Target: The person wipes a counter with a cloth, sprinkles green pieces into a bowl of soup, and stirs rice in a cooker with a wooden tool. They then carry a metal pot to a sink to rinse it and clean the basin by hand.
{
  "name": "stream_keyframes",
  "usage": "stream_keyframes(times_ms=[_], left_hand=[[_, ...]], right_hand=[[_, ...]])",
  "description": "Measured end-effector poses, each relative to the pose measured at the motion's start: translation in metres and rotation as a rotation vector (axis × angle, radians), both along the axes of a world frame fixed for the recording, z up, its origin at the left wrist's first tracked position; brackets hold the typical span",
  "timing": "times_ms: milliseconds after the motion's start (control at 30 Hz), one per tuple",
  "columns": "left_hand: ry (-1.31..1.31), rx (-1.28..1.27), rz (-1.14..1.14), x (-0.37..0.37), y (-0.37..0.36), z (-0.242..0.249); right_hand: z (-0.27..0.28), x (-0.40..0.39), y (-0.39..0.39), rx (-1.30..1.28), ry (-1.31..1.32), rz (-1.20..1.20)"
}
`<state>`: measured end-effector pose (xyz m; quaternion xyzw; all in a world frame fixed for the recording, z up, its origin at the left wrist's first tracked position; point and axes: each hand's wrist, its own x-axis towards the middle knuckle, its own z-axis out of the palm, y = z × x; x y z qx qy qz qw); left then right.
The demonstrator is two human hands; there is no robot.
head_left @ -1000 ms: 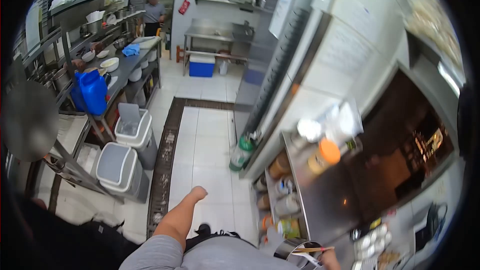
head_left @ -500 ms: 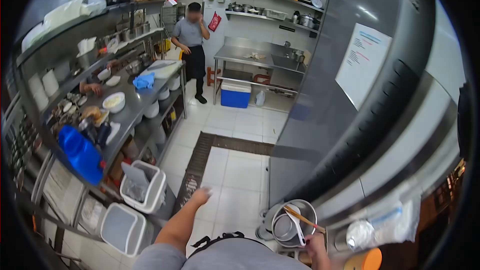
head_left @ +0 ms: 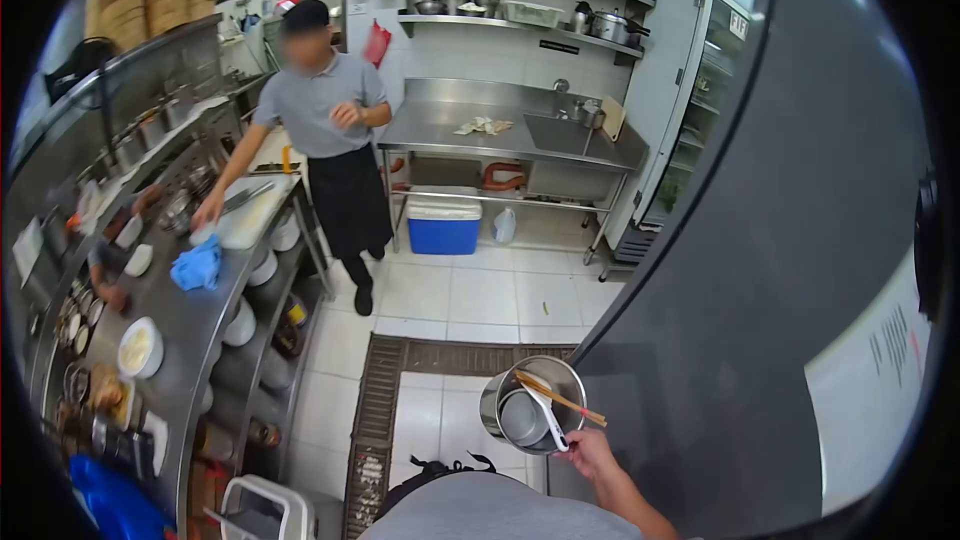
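My right hand [head_left: 588, 454] is closed at the rim of a steel pot [head_left: 490, 406], by the white handle [head_left: 548, 420] of a pan or ladle inside it. A smaller metal vessel [head_left: 523, 418] lies within the pot, and wooden chopsticks [head_left: 560, 398] rest across its top, sticking out to the right. The pot hangs over the tiled floor in front of my body. Exactly how my fingers share the rim and the handle is hard to make out. My left hand is out of the frame.
A co-worker [head_left: 330, 120] stands ahead, one arm over the left steel counter [head_left: 175, 325], near a blue cloth [head_left: 197, 264]. Another person's hands show behind that counter. A grey panel [head_left: 690, 290] runs along the right. Ahead stand a sink table [head_left: 450, 135] and blue cooler [head_left: 443, 230].
The view has moved forward. The pot is now away from the items at lower right, carried by my right hand. My left hand has left view. The co-worker now reaches toward the counter.
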<state>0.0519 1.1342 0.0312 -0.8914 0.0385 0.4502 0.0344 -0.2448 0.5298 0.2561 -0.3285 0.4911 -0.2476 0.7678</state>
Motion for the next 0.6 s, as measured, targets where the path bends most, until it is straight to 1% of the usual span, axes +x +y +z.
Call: stream_keyframes(times_ms=[33, 100, 133, 167, 200, 233, 267, 300, 333, 367, 400, 433, 467, 533, 600], left_hand=[[0.011, -0.044, -0.143, 0.045, -0.060, -0.024], [-0.057, -0.189, -0.552, 0.155, -0.215, -0.068], [-0.184, -0.243, -0.611, 0.201, -0.309, -0.079], [-0.317, -0.290, -0.668, 0.246, -0.410, -0.078], [-0.365, -0.521, -0.832, 0.276, -0.505, -0.032], [-0.358, -0.688, -0.564, 0.292, -0.599, 0.020], [-0.350, -0.900, -0.323, 0.304, -0.677, 0.061], [-0.346, -1.099, -0.305, 0.328, -0.742, 0.062], [-0.367, -1.189, -0.332, 0.332, -0.798, 0.103], [-0.242, -1.323, -0.239, 0.331, -0.841, 0.135], [-0.214, -1.397, -0.221, 0.335, -0.877, 0.140], [-0.167, -1.409, -0.224, 0.339, -0.906, 0.138], [-0.111, -1.416, -0.221, 0.341, -0.925, 0.130], [-0.006, -1.320, -0.299, 0.353, -0.950, 0.097], [0.049, -1.140, -0.244, 0.368, -0.957, 0.091]], right_hand=[[-0.002, 0.015, -0.029, 0.052, -0.007, -0.021], [-0.009, 0.039, -0.087, 0.056, 0.015, -0.055], [-0.015, 0.053, -0.109, 0.051, 0.025, -0.075], [-0.007, 0.071, -0.131, 0.015, 0.024, -0.106], [-0.007, 0.088, -0.159, 0.021, 0.019, -0.121], [-0.010, 0.106, -0.190, 0.018, 0.038, -0.167], [-0.012, 0.124, -0.222, 0.012, 0.059, -0.211], [-0.011, 0.146, -0.254, 0.022, 0.047, -0.227], [-0.016, 0.166, -0.281, 0.024, 0.056, -0.230], [-0.019, 0.188, -0.317, 0.049, 0.025, -0.250], [-0.024, 0.215, -0.361, 0.073, -0.018, -0.265], [-0.044, 0.237, -0.403, 0.083, -0.028, -0.226], [-0.038, 0.266, -0.437, 0.068, -0.068, -0.245], [-0.038, 0.317, -0.513, 0.078, -0.079, -0.201], [-0.020, 0.379, -0.584, 0.085, -0.075, -0.193]])
